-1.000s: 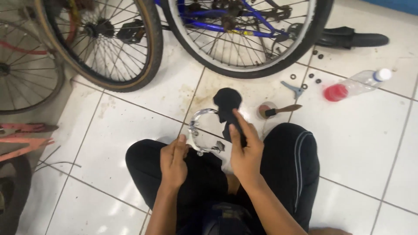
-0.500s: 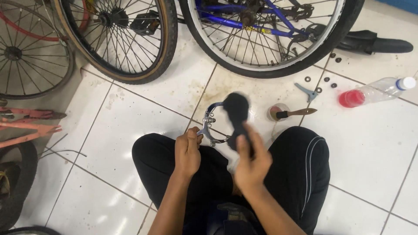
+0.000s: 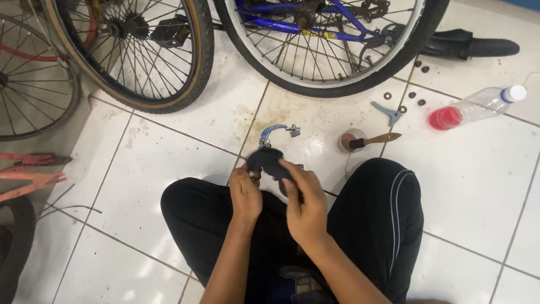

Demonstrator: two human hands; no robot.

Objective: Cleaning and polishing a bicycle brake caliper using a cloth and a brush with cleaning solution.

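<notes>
The person is sitting cross-legged on the white tiled floor (image 3: 169, 163), and both hands are meeting just above the knees on one small part: a metal brake caliper (image 3: 277, 133) with a curved silvery arm that is showing beyond the fingers. The left hand (image 3: 246, 194) is pinching the caliper's near left end, fingers closed on it. The right hand (image 3: 301, 197) is closed on a dark rag (image 3: 269, 160) and is pressing it against the caliper, so the work in hand looks like wiping or rubbing the part clean. As a judgement, the next move is calling for a firm left grip while the rag is being worked round the arm and into the pivot, without letting small fittings drop. To the right, on the floor, a small round pot (image 3: 350, 141) is standing with a wooden-handled brush (image 3: 378, 139) lying across it. Farther right, a clear plastic bottle (image 3: 478, 107) is lying on its side, with a white cap at its right end and red liquid pooled at its left end; no label is showing on it. A small bluish tool (image 3: 388, 112) and a few dark washers (image 3: 413, 95) are lying near it. Far off, two bicycle wheels are standing: a tan-walled wheel (image 3: 140, 50) at left and a wheel on a blue frame (image 3: 326, 45) at right.
</notes>
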